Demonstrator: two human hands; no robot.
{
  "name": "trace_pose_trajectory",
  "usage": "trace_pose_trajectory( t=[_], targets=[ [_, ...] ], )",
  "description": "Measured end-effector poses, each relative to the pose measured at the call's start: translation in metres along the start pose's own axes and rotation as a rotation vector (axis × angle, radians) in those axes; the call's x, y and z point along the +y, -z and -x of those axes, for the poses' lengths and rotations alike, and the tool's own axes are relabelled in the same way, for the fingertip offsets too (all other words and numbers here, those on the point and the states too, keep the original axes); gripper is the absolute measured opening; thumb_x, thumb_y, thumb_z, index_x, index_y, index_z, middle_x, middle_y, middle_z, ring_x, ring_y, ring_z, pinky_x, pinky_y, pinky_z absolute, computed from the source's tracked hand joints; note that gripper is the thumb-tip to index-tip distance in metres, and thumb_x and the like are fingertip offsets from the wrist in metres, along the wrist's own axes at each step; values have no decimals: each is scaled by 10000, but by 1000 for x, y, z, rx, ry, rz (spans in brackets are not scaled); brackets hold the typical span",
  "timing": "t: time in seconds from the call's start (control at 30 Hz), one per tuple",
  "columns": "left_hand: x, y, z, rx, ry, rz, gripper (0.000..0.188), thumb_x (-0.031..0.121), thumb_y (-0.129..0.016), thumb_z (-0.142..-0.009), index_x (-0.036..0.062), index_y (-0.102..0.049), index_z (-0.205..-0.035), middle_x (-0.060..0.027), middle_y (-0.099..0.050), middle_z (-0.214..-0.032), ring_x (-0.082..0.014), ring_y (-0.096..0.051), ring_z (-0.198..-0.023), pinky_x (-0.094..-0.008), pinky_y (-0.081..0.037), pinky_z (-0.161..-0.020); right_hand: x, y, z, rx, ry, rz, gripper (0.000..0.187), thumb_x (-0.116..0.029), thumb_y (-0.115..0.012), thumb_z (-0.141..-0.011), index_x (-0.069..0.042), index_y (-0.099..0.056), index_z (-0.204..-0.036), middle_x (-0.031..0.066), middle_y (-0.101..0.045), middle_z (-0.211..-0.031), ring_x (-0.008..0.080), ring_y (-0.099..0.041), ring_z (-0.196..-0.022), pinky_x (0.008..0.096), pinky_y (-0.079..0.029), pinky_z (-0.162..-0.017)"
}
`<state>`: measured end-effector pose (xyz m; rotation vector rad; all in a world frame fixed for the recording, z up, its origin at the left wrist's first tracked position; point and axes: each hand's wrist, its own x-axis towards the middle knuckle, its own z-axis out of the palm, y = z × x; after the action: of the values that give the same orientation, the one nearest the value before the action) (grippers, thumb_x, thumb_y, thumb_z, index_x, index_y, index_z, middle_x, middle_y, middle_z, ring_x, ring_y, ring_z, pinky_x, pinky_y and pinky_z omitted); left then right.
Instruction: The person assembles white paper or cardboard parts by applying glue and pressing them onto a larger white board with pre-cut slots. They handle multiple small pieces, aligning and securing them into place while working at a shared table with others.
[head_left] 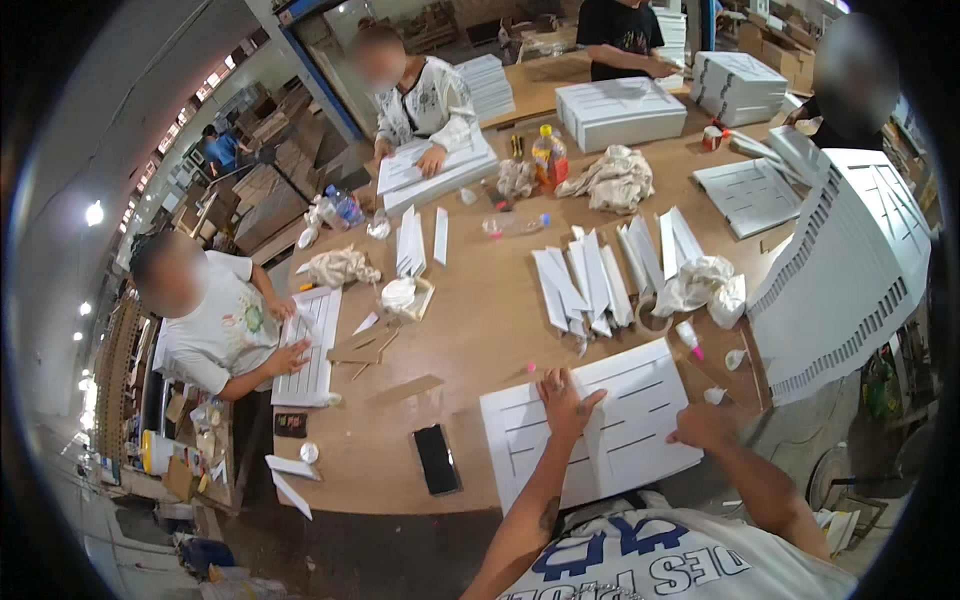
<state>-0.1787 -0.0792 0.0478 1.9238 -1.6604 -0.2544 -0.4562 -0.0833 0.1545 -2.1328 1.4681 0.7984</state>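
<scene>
A white slotted panel [625, 412] with rows of thin dark slots lies flat on the table's front edge, right before me. My left hand [565, 402] rests on its upper middle, fingers down on the surface and thumb spread to the right. At the panel's right edge my right hand [706, 428] is closed, knuckles up; whatever it may hold is hidden. Beyond the panel lie several loose white strips [590, 278]. A small white bottle with a pink tip [690, 340] lies near the panel's far right corner.
The brown table [470, 350] carries a black phone [437, 460], crumpled cloths [612, 180] and a bottle of orange liquid [548, 158]. A tall stack of slotted panels [840, 280] stands at right. Co-workers handle panels at the left [230, 320] and far sides [425, 110].
</scene>
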Motion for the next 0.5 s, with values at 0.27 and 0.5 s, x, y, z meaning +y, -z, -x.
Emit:
trace_pose_trajectory(
  t=[0.27,0.5],
  targets=[
    [-8,-13,11,83,-53,-34,1025,734,-633,-755,-117,-465,-1300,-281,-478,-1281,-438,-349,-1310,-572,-184,-1153,18,-39,-17,194,138,102,535,-554,-729,-783,-26,-753,-865,207,-719,-911,361,-700,-895,480,-542,-750],
    [4,2,7,-33,23,-34,1064,762,-592,-757,-109,-436,-1347,-274,-435,-1381,-411,-323,-1364,-553,-163,-1168,9,-24,-5,122,57,12,589,-579,-711,-788,6,-745,-839,226,-713,-916,377,-702,-870,481,-546,-760]
  ],
)
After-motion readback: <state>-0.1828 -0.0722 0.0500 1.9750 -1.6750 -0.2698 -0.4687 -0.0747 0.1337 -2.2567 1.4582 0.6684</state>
